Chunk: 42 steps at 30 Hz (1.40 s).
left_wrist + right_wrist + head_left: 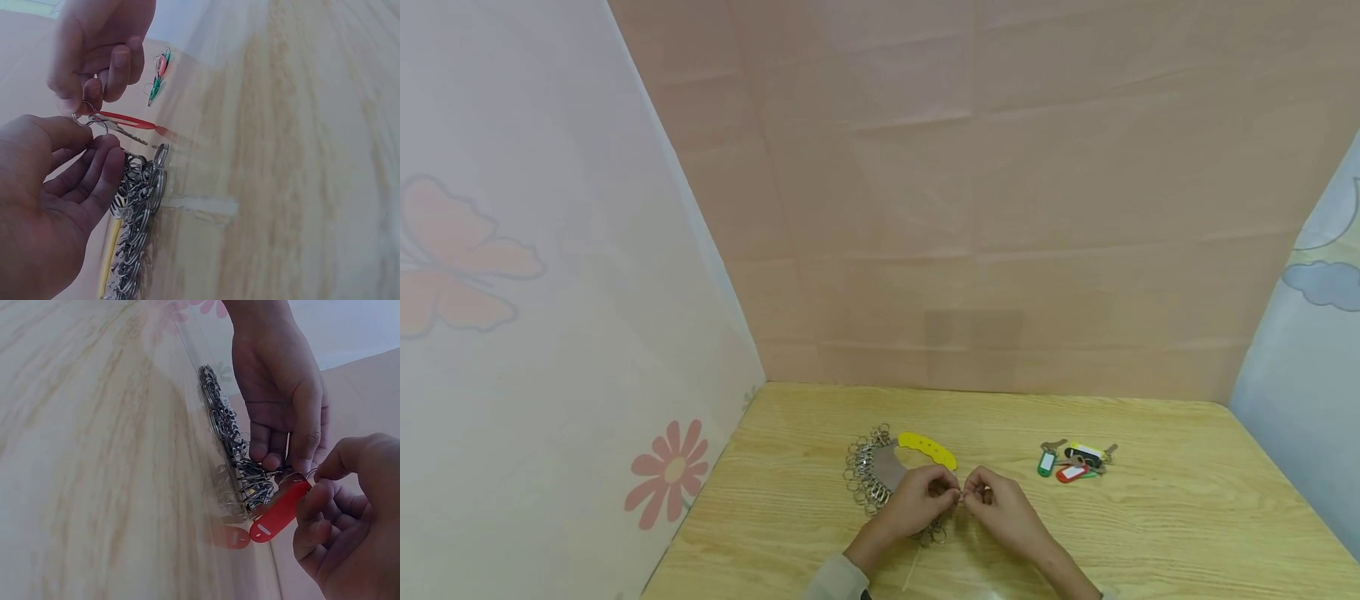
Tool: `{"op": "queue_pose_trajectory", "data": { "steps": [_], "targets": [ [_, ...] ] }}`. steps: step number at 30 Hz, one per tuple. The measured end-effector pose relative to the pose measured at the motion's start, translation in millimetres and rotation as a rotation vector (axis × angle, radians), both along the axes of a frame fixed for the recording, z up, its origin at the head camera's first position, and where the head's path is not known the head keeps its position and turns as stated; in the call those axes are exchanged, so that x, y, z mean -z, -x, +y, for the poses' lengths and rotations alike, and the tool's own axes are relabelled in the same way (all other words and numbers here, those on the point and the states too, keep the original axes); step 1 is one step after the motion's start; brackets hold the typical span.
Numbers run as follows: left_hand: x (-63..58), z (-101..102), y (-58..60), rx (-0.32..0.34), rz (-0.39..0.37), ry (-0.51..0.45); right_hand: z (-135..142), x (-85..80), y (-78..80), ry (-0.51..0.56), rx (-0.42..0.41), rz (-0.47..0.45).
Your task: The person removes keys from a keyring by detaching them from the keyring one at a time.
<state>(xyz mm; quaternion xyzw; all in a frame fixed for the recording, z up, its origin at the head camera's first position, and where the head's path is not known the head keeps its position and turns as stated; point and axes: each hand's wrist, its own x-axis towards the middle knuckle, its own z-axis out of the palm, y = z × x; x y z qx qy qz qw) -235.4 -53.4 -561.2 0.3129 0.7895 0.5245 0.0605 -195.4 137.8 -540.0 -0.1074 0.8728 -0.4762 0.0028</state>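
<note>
Both hands meet over the table, fingertips nearly together. My left hand (917,500) pinches a small metal ring (100,125) beside a curved row of metal clips and rings (225,422). My right hand (1003,508) pinches a split key ring (81,111) between thumb and forefinger. From the rings hang a red key tag (281,509) and a silver key (131,134), both between the hands. The clips line the edge of a brown curved plate (887,467) with a yellow wavy-edged grip (927,450); my left hand hides part of it.
To the right on the wood-grain table (1187,500) lies a small pile of keys with a green tag (1047,463), a red tag (1072,473), and black and yellow ones. A thin pale strip (912,568) lies near the front. Flower-printed sheeting (572,333) stands at the left.
</note>
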Motion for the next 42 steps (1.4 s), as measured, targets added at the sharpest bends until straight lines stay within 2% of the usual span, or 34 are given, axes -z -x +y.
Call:
{"op": "queue_pose_trajectory", "data": {
  "steps": [8, 16, 27, 42],
  "targets": [
    [2.4, 0.2, 1.4, -0.024, 0.028, 0.038, -1.1, 0.8, 0.2, -0.013, 0.018, -0.004],
    [5.1, 0.3, 1.6, -0.022, 0.045, 0.029, -0.5, 1.3, 0.3, -0.048, 0.018, -0.001],
    [1.7, 1.8, -1.0, -0.041, 0.014, 0.050, -0.1, 4.9, 3.0, -0.092, 0.034, 0.016],
    [1.7, 1.3, -0.9, -0.032, 0.030, 0.052, -0.1, 4.0, 2.4, -0.088, 0.034, 0.002]
  ]
}}
